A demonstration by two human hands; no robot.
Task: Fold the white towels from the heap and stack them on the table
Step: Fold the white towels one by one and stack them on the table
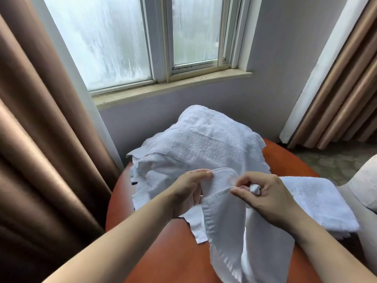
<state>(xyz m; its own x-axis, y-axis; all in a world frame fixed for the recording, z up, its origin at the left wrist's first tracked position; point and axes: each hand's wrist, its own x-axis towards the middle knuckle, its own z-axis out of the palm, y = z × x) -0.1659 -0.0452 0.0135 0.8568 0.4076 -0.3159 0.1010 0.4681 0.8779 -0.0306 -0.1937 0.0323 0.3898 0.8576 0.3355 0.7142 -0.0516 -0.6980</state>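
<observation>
**Hands.** My left hand (pixel 189 190) grips the top hem of a white towel (pixel 224 231), thumb laid over the cloth and fingers curled beneath it. My right hand (pixel 263 193) pinches the same hem just beside it, forefinger and thumb closed on the edge, with a small wad of terry bunched inside the curled fingers. Both forearms reach in from the near edge of the counter (pixel 163 252), and the hands are close together above its middle.

**Held towel.** The towel hangs from the two grips in a loose, twisted fold. Its lower part runs down over the counter toward the near edge and out of view. I judge it light, soft and limp: it will hold no shape of its own and will sag wherever it is unsupported. Its looped pile should give a sure, non-slip hold. The stitched hem looks the firmest part. I would take it at the two corners of one short edge, hands well apart, so that the cloth falls flat.

**Surroundings.** The heap (pixel 204 139) of unfolded towels lies along the far edge of the counter, just behind the held towel. A folded stack (pixel 318 203) sits at the right edge. Beyond are a window (pixel 122 37), brown curtains (pixel 40 139) at either side, and a pale cushion (pixel 365 190) at right.
</observation>
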